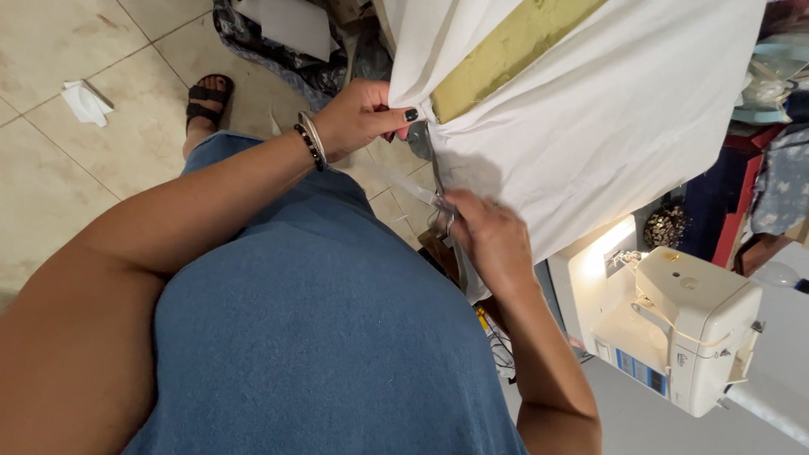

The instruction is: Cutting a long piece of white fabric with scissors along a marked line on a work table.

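Leftmost, well away from the white cloth (607,118), a crumpled white scrap (86,102) lies on the tiled floor (50,50), and nearer the cloth a sandalled foot (206,103) shows beyond the blue denim garment (320,337) that fills the lower middle of the view. At the cloth's left edge the left hand (358,118), with beaded and metal bracelets (310,141) on its wrist, pinches the fabric between thumb and curled fingers just beside the olive-gold band (506,50) sewn across it; the fingers are pressed together on the hem, the dark-painted thumbnail on top. Just below that grip, against the cloth's lower edge, the right hand (489,240) is closed around the handles of a pair of scissors (438,202), whose blades point up toward the pinched corner; whether the blades are parted or closed I cannot tell, as hand and shadow cover them. A thin pale strip appears to run from the pinched spot toward the scissors. Right of and below the cloth sits a white sewing machine (683,337) on a grey tabletop (640,413), its lamp lit, with heaped fabrics (779,181) beyond it.

As I judge it, the risk lies in how close the blades stand to the left thumb and to the sewn band: if the pinch slackens, the cloth could sag and the cut wander into the band's stitching or the main panel, and a hurried closing of the blades could nick the fingertips holding the hem.
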